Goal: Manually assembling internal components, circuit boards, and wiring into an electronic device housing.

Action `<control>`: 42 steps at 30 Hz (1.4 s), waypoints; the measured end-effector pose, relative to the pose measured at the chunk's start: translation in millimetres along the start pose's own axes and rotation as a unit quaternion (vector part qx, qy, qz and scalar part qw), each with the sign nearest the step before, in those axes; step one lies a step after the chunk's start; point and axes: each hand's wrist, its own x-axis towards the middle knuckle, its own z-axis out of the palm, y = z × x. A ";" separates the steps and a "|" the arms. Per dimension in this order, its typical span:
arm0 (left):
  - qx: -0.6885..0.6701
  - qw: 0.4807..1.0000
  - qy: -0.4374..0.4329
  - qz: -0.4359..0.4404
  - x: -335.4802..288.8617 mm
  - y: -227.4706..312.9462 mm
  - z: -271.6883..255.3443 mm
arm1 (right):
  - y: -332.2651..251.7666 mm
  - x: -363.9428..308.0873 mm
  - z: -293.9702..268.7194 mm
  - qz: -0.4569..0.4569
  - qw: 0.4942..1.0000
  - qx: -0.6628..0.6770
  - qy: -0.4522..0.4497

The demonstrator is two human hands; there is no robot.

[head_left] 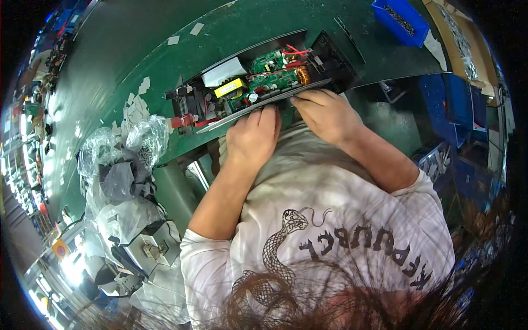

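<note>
An electronics housing (184, 94) with dark walls lies open on the green table edge in front of me. Inside it are a green circuit board (269, 61), a yellow transformer (229, 88), a silver heatsink (224, 72) and a copper coil (302, 75). Red wires (295, 50) rise at its far right. My left hand (253, 135) is closed at the housing's near wall, left of its middle, fingertips partly hidden. Further right along the same wall, my right hand (329, 114) is closed too, with fingers curled at the edge.
Small white pieces (135, 110) lie scattered left of the housing. Clear plastic bags (147, 140) and metal parts pile up at the left. A blue bin (400, 23) of small screws stands at the far right, beside a cardboard box (484, 71).
</note>
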 end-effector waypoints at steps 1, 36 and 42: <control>0.004 1.000 0.009 0.000 0.2 0.4 0.7 | -2.1 1.1 -0.5 0.001 1.000 0.000 -0.001; 0.008 1.000 0.005 -0.014 -0.6 1.7 -0.9 | -5.3 5.7 -4.4 0.018 0.999 -0.050 0.007; -0.010 0.999 -0.011 -0.040 -2.5 1.9 0.7 | -5.6 6.1 -3.1 0.014 0.998 -0.059 0.011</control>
